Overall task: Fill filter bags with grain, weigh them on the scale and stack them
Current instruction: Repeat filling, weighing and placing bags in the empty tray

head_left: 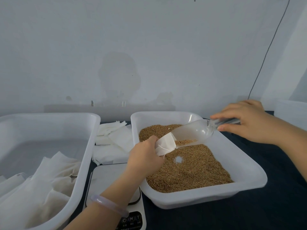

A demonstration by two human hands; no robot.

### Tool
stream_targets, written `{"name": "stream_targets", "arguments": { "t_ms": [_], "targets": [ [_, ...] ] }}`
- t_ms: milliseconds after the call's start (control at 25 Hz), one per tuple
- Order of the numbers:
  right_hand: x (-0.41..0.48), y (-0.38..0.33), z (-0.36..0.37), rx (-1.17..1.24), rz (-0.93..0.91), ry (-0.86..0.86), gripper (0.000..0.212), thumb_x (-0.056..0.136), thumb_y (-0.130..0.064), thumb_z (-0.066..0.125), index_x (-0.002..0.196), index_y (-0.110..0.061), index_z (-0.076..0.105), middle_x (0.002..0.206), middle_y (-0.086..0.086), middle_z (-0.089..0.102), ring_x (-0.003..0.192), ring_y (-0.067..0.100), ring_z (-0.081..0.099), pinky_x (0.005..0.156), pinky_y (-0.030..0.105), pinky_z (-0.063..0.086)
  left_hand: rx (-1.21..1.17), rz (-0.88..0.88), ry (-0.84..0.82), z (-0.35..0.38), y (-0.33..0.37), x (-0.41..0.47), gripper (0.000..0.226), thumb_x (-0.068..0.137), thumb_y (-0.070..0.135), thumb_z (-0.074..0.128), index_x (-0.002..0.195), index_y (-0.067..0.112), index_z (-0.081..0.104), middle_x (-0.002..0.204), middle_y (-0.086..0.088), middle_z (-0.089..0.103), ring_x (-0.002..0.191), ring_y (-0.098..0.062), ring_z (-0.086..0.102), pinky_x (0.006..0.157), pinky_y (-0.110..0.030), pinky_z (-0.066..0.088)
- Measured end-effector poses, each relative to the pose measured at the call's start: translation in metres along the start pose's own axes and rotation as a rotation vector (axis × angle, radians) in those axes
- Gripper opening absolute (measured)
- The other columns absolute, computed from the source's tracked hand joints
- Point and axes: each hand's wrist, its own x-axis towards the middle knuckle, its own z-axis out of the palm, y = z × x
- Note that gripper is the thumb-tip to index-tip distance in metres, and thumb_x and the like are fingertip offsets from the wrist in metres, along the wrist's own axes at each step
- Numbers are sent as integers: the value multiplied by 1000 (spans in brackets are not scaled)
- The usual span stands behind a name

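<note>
A: While the left hand grips the filter bag above the grain, what does the right hand hold?
B: It pinches the handle of the clear scoop; the scoop's mouth touches the bag's opening, over the white tray.

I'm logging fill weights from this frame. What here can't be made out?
- Reading on the scale: head view, the bottom edge cuts it off just below its buttons; the left forearm crosses its platform.
- Grain level in the filter bag: head view, hidden by its cloth and the left hand.
- Number of bags in the left tray: head view, overlapping, cut by the left edge.
</note>
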Motion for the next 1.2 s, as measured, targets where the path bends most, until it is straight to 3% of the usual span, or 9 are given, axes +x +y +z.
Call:
{"name": "stream_targets", "arguments": {
  "t_ms": [200, 400, 560, 680, 760, 880, 960, 1080, 1200],
  "targets": [
    [0, -4, 2, 7, 28, -10, 31, 83, -44, 60, 95, -64, 41, 100, -21, 56, 102, 6, 46, 105, 29, 9, -1, 3, 1, -2, 1, -2, 18, 81, 24, 61, 92, 19, 47, 88, 1, 61, 83, -21, 58, 69, -34, 49],
    [-6, -1, 7, 221, 120, -50, 32, 82, -31, 69, 98, -54, 55, 102, -13, 65, 103, 8, 56, 99, 32, 36, -94, -21, 35, -3, 0, -3, 21, 80, 22, 62, 97, 20, 51, 82, 7, 58, 81, -20, 58, 67, -33, 49],
    [-16, 2, 16, 430, 235, -112, 28, 81, -30, 70, 98, -51, 61, 105, -29, 61, 104, -8, 53, 96, 25, 37, -332, -125, 70, -7, 0, -3, 20, 77, 19, 68, 90, 20, 53, 72, 8, 56, 63, -12, 54, 56, -26, 43],
    [-21, -2, 36, 439, 306, -116, 24, 84, -32, 66, 105, -42, 61, 109, -25, 59, 107, -2, 53, 95, 26, 40, -559, -203, 122, -11, -1, -4, 21, 75, 13, 72, 86, 20, 56, 73, 0, 60, 61, -13, 55, 53, -21, 44],
    [-21, -11, 59, 367, 337, -159, 28, 86, -33, 63, 114, -32, 58, 115, -16, 58, 105, 3, 54, 92, 24, 43, -664, -231, 164, -14, -1, -5, 23, 75, 11, 73, 84, 22, 56, 76, -4, 62, 68, -17, 60, 60, -23, 50],
    [-18, -30, 92, 319, 312, -306, 24, 88, -31, 61, 111, -30, 54, 116, -15, 57, 102, 1, 53, 88, 19, 44, -727, -255, 161, -21, 1, -9, 20, 75, 8, 74, 87, 14, 59, 85, -17, 65, 79, -29, 63, 75, -39, 53],
    [-15, -39, 106, 331, 292, -418, 19, 88, -32, 62, 104, -34, 52, 113, -15, 58, 100, 0, 55, 86, 20, 46, -758, -261, 143, -28, 1, -15, 20, 76, 7, 73, 91, 4, 60, 91, -25, 65, 74, -25, 62, 69, -31, 52],
    [-12, -46, 116, 287, 289, -555, 20, 87, -34, 64, 100, -37, 50, 111, -14, 57, 94, 0, 54, 79, 17, 44, -805, -270, 117, -40, -1, -31, 21, 76, 7, 72, 95, 7, 62, 83, -19, 64, 66, -8, 59, 55, -15, 47],
    [-6, -58, 109, 262, 268, -507, 38, 82, -40, 68, 116, -34, 52, 119, -19, 54, 104, 2, 54, 88, 17, 42, -789, -262, 7, -57, 1, -46, 26, 74, 14, 75, 96, 10, 62, 79, -9, 61, 68, -7, 58, 56, -14, 45]
  ]
}}
